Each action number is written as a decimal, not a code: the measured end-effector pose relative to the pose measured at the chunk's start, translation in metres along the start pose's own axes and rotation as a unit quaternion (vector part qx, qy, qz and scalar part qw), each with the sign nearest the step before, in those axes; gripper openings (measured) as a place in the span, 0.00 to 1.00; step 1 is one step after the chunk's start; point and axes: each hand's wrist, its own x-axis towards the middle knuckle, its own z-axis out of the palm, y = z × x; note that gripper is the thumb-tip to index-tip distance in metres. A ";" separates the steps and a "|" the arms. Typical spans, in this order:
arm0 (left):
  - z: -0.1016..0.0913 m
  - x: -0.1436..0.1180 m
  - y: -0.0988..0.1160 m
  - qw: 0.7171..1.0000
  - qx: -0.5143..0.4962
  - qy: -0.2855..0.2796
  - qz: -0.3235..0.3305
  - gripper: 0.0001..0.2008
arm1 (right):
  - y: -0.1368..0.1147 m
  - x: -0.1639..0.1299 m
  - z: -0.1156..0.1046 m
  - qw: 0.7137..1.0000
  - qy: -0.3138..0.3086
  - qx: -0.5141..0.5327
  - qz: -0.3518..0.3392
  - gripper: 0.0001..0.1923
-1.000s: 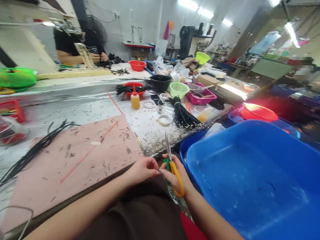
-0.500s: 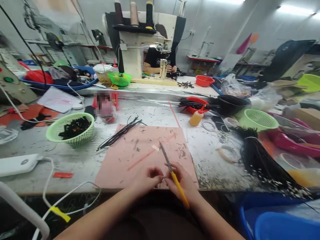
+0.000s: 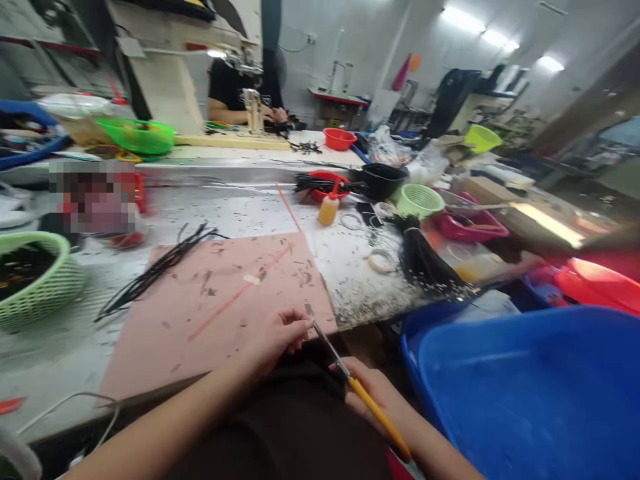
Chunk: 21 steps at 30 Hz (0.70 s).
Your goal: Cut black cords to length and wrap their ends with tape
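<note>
My right hand (image 3: 373,390) is wrapped around a slim tool with a yellow handle (image 3: 377,413) and a long, narrow metal end (image 3: 330,347); its exact kind is unclear. My left hand (image 3: 285,333) is closed in a pinch, thumb and forefinger meeting at the tool's metal tip. Whatever lies between those fingertips is too small to make out. Both hands are above my lap, by the table's front edge. Beyond them a pink sheet (image 3: 165,347) carries dark scraps and a reddish strip. A bundle of black cords (image 3: 160,270) lies across its far left corner.
A pale green basket of black pieces (image 3: 60,283) stands at left. A glue bottle (image 3: 329,210), a red bowl (image 3: 320,195) and a bundle of black strands (image 3: 425,257) lie to the right. A blue tub (image 3: 530,387) stands low at right. Opposite, a person (image 3: 240,100) works at a sewing machine.
My view has swung right, bringing more of the blue tub in. My right hand has drawn back toward me and right; the tool's tip, earlier over the sheet, is now at my left fingertips.
</note>
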 end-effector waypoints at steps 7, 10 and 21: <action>0.053 0.015 -0.009 0.993 0.098 -0.060 0.014 0.07 | 0.022 -0.045 -0.011 0.996 0.087 0.005 0.034 0.21; 0.075 0.022 -0.017 0.985 0.148 -0.084 0.012 0.07 | 0.032 -0.063 -0.014 0.991 0.109 0.005 0.077 0.14; 0.144 0.048 -0.060 0.949 0.226 -0.196 -0.101 0.05 | 0.085 -0.123 0.011 0.960 0.209 0.067 0.173 0.19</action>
